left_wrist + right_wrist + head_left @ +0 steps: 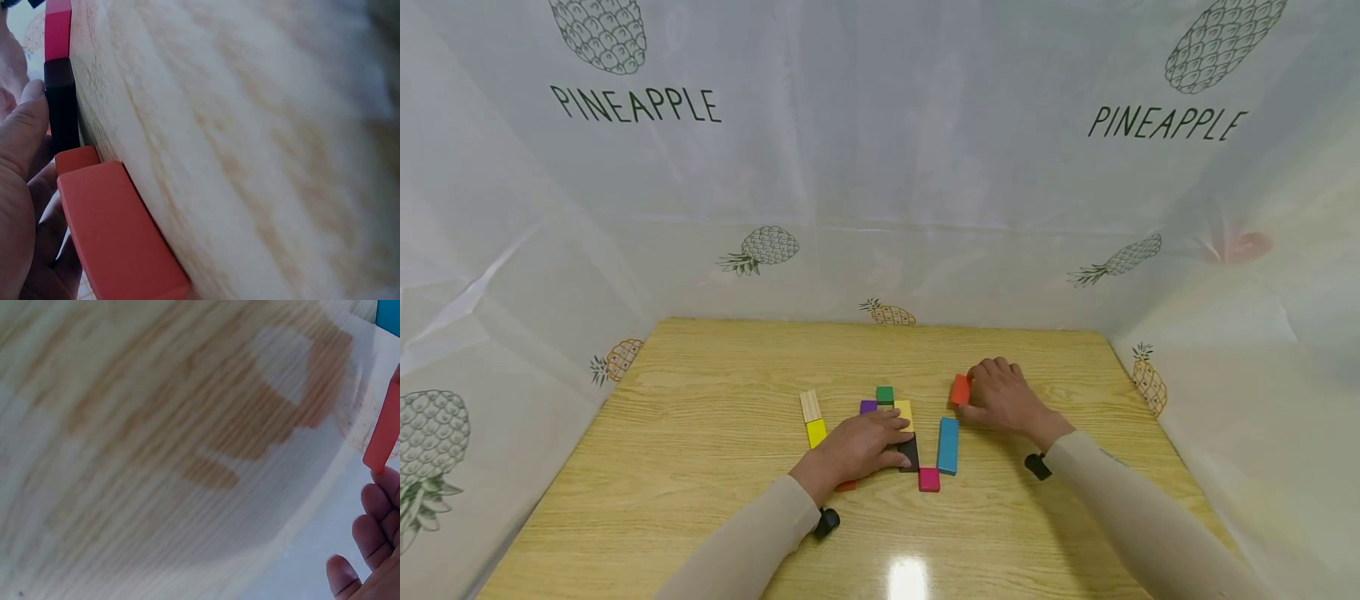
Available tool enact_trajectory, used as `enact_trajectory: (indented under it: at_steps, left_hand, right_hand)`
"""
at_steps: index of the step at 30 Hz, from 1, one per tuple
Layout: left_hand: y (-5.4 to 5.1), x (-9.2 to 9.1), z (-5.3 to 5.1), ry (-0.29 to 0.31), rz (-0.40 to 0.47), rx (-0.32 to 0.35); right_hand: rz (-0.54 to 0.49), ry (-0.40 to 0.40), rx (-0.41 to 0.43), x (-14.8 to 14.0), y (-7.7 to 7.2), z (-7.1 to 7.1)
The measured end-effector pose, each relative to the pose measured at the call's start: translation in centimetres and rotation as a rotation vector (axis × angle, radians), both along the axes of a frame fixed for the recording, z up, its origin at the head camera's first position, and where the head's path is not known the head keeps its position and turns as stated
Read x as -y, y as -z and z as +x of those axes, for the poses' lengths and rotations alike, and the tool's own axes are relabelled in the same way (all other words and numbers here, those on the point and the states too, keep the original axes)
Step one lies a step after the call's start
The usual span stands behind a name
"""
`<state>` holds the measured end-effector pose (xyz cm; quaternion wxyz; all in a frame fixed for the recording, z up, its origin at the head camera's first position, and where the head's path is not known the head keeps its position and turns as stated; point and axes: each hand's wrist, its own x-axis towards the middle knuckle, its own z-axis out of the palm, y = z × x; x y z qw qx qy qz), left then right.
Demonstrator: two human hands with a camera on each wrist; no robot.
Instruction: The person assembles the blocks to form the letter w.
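My left hand (pixel 859 446) lies over a cluster of flat wooden blocks, with fingers loosely extended. Its thumb touches the side of a black block (pixel 61 103); its fingertips reach a pale yellow block (pixel 904 410). Orange-red blocks (pixel 122 231) show beside the palm in the left wrist view, mostly covered by the hand from above. My right hand (pixel 1006 396) pinches a red block (pixel 960 390) by its ends between thumb and index finger, above a blue block (pixel 948 446). In the right wrist view, a fingertip meets one end of that red block (pixel 382 428).
Green (pixel 885 395) and purple (pixel 868 407) blocks sit behind the left hand. A striped wooden block (pixel 810 406) adjoins a bright yellow one (pixel 817 432) to the left. A magenta block (pixel 928 480) lies in front. Pineapple-print sheeting (pixel 880 167) encloses the wooden table (pixel 700 467).
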<state>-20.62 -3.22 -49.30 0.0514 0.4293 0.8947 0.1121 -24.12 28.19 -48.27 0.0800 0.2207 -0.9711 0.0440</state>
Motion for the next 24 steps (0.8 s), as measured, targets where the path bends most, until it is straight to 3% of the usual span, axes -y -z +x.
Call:
enact_trajectory:
  at_steps: [24]
  left_hand:
    - [0.06,-0.03,0.06,-0.012,-0.005,0.001]
  right_hand:
    - [0.009,-0.024,0.065,0.23,0.96,-0.34]
